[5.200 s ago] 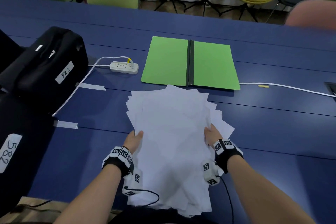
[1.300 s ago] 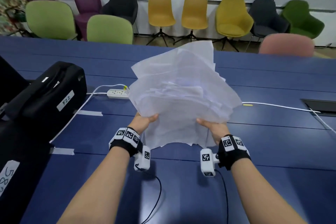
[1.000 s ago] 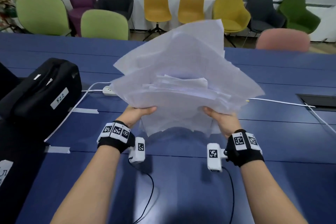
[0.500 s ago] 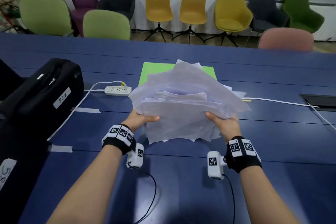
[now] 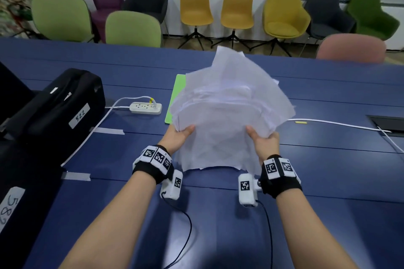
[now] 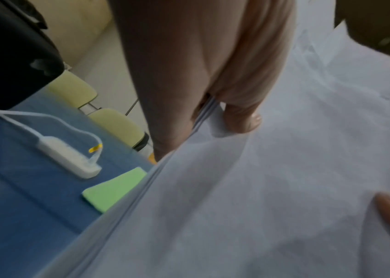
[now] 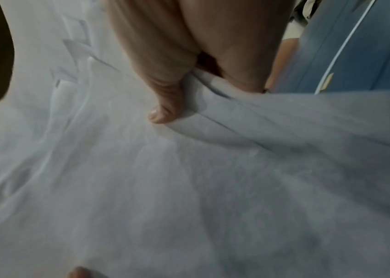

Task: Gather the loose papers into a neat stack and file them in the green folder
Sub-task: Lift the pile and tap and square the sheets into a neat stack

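Note:
A thick, uneven bundle of white papers [image 5: 227, 116] is held up above the blue table [image 5: 328, 159], its lower edges just over the surface. My left hand [image 5: 179, 135] grips its left edge, thumb on top [image 6: 241, 120]. My right hand [image 5: 264, 137] grips the right edge, thumb pressed on the sheets [image 7: 165, 112]. The papers [image 6: 260, 188] [image 7: 189, 188] fill both wrist views. The green folder [image 5: 175, 98] lies on the table behind the bundle; only its left strip shows, and a corner of the green folder [image 6: 115, 188] shows in the left wrist view.
A white power strip [image 5: 145, 108] with its cord lies left of the folder. A black case [image 5: 61, 107] labelled 522 stands at the left. A white cable [image 5: 338, 123] runs right toward a table hatch [image 5: 387, 121]. Chairs line the far side.
The bundle, lifted off the table earlier, dropped half a second ago and has tilted up again, now covering most of the green folder. Both hands keep their grip.

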`<state>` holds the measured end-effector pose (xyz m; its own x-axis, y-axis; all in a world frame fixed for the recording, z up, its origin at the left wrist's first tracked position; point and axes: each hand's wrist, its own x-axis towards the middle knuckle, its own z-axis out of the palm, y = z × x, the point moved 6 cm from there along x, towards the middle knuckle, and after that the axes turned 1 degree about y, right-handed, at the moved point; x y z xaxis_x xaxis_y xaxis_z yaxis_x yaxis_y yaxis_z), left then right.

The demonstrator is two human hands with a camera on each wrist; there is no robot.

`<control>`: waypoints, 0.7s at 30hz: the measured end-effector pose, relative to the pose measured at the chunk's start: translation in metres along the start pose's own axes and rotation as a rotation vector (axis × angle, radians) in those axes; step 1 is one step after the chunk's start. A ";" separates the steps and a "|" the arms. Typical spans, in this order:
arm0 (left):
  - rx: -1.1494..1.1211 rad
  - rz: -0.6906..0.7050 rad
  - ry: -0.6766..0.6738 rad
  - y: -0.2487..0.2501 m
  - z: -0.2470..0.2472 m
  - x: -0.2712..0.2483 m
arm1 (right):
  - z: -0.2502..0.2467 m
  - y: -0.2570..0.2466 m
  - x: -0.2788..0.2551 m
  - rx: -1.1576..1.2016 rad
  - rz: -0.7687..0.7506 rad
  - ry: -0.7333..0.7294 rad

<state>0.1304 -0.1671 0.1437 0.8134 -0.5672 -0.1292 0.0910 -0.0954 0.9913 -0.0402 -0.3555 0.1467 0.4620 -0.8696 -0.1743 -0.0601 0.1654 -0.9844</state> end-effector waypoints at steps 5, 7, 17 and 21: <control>-0.052 0.178 0.022 0.048 -0.006 -0.010 | 0.003 -0.047 -0.008 0.187 -0.157 -0.094; -0.015 0.215 -0.015 0.051 -0.004 -0.017 | 0.000 -0.037 -0.008 0.151 -0.166 -0.117; -0.104 -0.024 -0.059 -0.015 -0.032 -0.024 | -0.014 0.027 -0.015 -0.036 0.032 -0.214; -0.049 -0.053 -0.205 -0.017 -0.032 -0.017 | -0.017 0.020 -0.015 -0.061 0.057 -0.242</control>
<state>0.1330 -0.1298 0.1301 0.6734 -0.7174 -0.1784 0.1620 -0.0923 0.9825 -0.0636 -0.3470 0.1288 0.6541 -0.7219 -0.2260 -0.1421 0.1762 -0.9740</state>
